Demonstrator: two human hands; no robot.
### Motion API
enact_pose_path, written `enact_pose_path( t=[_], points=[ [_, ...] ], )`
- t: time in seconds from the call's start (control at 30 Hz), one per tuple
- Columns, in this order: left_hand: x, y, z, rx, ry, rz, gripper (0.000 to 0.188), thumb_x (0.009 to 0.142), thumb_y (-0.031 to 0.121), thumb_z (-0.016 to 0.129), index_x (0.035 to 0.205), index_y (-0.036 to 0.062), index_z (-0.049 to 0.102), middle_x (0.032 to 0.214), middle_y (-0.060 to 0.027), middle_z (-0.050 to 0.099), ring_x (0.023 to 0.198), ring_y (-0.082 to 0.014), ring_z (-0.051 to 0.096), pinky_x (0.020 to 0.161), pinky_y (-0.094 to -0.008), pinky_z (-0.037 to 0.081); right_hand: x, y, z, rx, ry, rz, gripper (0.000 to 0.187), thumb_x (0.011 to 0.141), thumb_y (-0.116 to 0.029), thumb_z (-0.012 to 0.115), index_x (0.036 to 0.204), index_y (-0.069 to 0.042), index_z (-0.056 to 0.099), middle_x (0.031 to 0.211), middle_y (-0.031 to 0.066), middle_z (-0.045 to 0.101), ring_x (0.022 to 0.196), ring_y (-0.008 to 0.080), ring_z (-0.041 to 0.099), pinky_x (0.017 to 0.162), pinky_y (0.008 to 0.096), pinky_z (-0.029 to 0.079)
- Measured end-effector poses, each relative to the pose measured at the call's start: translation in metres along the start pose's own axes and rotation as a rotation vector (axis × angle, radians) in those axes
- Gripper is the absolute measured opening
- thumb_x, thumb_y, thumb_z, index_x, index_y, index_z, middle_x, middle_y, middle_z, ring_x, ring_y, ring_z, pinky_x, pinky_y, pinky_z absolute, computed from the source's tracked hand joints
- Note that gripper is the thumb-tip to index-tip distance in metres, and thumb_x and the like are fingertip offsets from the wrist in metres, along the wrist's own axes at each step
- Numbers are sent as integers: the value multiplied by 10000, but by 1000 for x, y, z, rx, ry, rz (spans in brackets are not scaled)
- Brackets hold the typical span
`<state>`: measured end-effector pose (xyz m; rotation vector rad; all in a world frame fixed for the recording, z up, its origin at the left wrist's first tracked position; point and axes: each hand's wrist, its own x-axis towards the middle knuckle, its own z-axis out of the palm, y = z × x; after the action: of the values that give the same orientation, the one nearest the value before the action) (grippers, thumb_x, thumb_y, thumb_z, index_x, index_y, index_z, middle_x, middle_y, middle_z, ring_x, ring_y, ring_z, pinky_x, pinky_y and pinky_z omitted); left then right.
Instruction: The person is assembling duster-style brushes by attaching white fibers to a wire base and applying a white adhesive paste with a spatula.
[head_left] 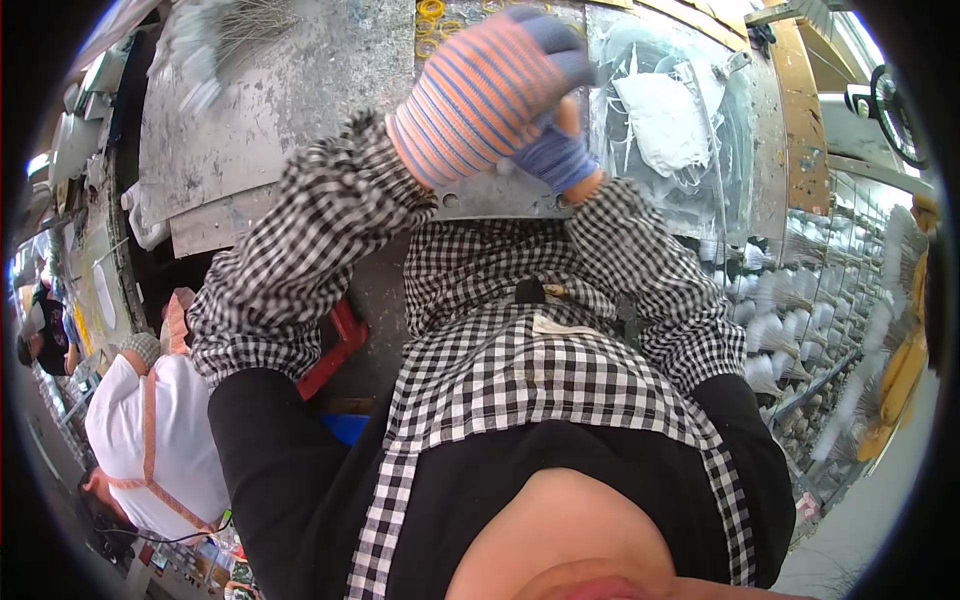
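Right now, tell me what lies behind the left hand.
Partly visible: the blue-gloved right hand and, beyond, yellow rings. The left hand covers the rest; anything held there is hidden.

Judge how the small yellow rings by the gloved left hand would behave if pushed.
The yellow rings look thin and small, so they are probably light. They seem to lie flat, so would likely slide rather than roll. Clustered closely, they may nudge one another.
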<state>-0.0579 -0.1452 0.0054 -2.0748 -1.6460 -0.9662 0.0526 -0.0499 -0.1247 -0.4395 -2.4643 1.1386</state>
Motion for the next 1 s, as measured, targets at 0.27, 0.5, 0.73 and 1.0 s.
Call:
enact_pose_path(
  t=[0.27,0.5,0.73,1.0],
  points=[
    [-3,-7,5,-173,-10,-76,318,760,5,693,1047,140,720,1051,-65,696,893,-304,687,723,-382,567,-10,11,6,235,-4,-9,277,805,-272,806,994,-94,709,873,89,701,750,227,669,714,362,560],
    [-6,28,8,-226,-53,-193,286,788,-44,659,1010,120,734,1022,-79,698,865,-284,699,724,-359,562,-26,-8,-7,378,226,-183,357,774,-266,831,1048,-81,695,940,134,705,840,282,701,745,378,566],
    [75,39,47,-261,-111,31,206,848,-15,676,1021,94,704,1016,-82,698,895,-258,693,780,-342,559,-37,26,-94,104,300,-140,301,851,-297,798,1010,-67,687,891,85,721,790,176,705,697,338,567],
    [175,34,165,-616,-25,260,227,847,41,621,1062,40,693,1038,-137,638,919,-313,661,813,-392,565,-55,160,-203,-963,-160,124,508,986,-354,590,1433,-116,557,1457,80,566,1345,235,525,1145,374,390]
  ],
)
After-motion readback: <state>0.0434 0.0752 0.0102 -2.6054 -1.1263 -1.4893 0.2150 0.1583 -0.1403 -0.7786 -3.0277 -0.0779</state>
